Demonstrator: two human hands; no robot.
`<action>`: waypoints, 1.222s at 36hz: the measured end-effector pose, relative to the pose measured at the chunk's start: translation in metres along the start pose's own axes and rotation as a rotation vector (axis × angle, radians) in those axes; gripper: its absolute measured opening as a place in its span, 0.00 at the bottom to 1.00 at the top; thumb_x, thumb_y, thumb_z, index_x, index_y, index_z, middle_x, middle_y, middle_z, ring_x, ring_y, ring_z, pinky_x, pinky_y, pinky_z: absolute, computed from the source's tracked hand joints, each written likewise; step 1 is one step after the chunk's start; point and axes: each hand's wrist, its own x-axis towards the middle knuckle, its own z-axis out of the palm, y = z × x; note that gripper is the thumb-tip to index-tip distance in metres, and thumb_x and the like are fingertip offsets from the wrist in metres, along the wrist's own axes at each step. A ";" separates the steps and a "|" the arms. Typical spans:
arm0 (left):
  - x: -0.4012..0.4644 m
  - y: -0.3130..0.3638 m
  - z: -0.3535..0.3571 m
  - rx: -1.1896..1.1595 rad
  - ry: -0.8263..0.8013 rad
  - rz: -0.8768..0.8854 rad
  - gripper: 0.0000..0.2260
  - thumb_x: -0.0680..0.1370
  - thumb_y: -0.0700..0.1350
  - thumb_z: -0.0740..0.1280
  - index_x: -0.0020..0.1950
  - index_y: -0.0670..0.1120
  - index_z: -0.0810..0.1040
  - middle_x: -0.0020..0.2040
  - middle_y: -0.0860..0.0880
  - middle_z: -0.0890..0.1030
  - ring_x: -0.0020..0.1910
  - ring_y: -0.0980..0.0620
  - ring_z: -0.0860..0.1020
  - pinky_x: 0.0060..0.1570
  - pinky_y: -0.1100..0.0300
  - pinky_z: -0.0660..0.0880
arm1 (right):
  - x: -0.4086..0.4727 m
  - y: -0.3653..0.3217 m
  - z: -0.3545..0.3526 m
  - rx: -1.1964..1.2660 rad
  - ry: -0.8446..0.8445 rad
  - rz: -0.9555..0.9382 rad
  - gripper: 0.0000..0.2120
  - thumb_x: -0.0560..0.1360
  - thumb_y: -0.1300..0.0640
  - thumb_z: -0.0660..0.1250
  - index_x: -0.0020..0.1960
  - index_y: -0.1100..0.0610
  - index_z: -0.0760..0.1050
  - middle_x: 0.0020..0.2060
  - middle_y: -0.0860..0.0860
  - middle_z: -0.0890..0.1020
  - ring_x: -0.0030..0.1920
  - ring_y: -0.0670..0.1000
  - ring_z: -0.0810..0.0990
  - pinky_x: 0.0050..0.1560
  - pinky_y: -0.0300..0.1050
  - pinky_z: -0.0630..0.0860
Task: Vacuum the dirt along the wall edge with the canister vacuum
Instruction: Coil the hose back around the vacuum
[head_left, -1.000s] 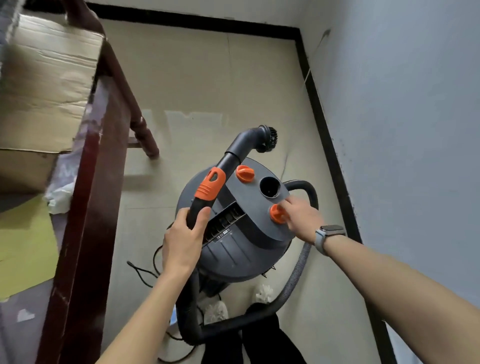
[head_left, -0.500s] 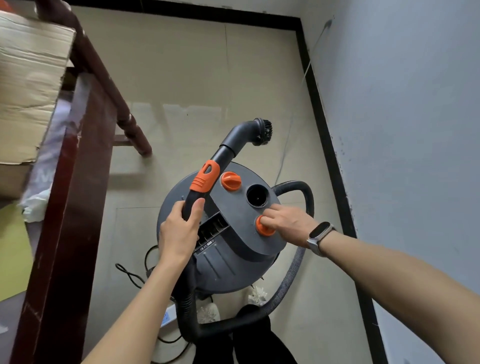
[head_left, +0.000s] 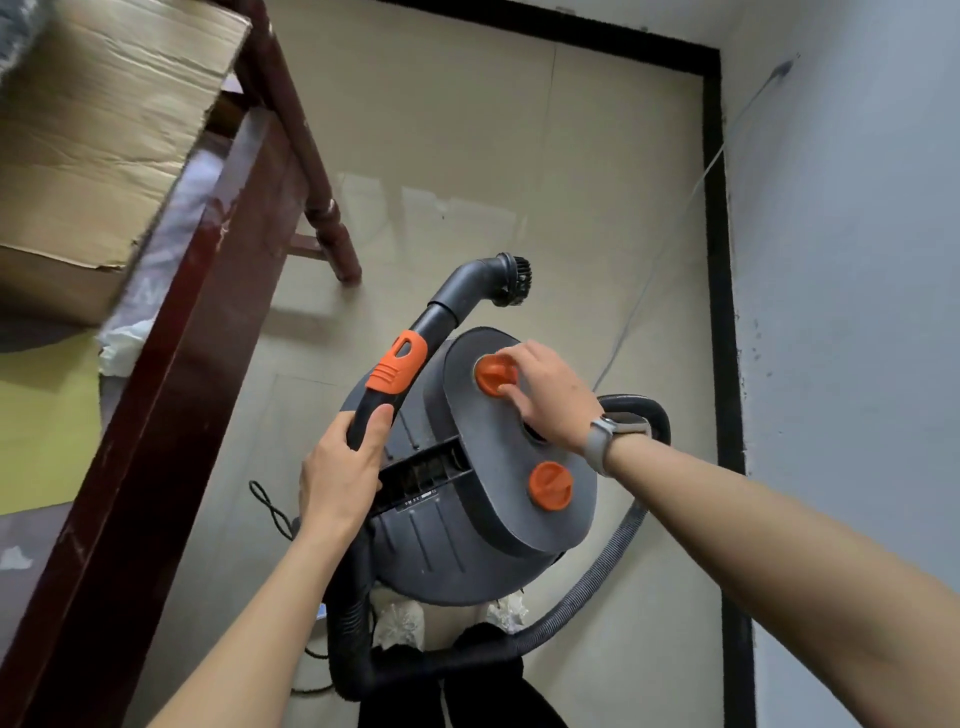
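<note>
Your left hand (head_left: 340, 470) grips the vacuum wand (head_left: 415, 353) — your right hand (head_left: 550, 395) pinches the far orange knob (head_left: 493, 375) on the canister vacuum (head_left: 457, 545), near the wall.

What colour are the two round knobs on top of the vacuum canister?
Orange, both knobs, against the dark grey canister. The head view shows it, the only view.

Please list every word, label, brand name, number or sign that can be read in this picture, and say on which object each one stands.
No text can be read with certainty.
Canister vacuum: a small white label strip under the vent, too small and blurred to read.
Cloth on the wooden furniture: faint pale marks, perhaps letters, too blurred to read.
Cardboard box: no print visible.
Watch on the right wrist: its face shows nothing legible.
</note>
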 end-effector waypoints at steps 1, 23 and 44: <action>-0.002 0.000 0.000 0.003 0.005 -0.001 0.19 0.78 0.65 0.59 0.36 0.52 0.70 0.25 0.51 0.75 0.22 0.55 0.75 0.29 0.59 0.70 | 0.005 0.000 0.003 -0.005 -0.007 0.013 0.15 0.79 0.57 0.63 0.65 0.59 0.71 0.61 0.56 0.74 0.63 0.56 0.70 0.62 0.54 0.69; -0.011 -0.008 0.002 -0.135 0.030 -0.088 0.15 0.79 0.60 0.62 0.39 0.52 0.73 0.27 0.51 0.75 0.21 0.54 0.74 0.27 0.56 0.74 | 0.030 0.012 -0.013 -0.355 -0.087 -0.529 0.12 0.64 0.77 0.65 0.45 0.67 0.76 0.43 0.61 0.79 0.45 0.61 0.79 0.32 0.52 0.77; -0.017 0.013 -0.042 -0.686 -0.328 -0.287 0.15 0.80 0.55 0.64 0.44 0.43 0.74 0.33 0.46 0.78 0.28 0.49 0.77 0.32 0.57 0.77 | -0.148 -0.124 0.105 0.545 -0.491 0.174 0.34 0.75 0.46 0.69 0.74 0.53 0.58 0.64 0.52 0.77 0.64 0.52 0.75 0.63 0.47 0.71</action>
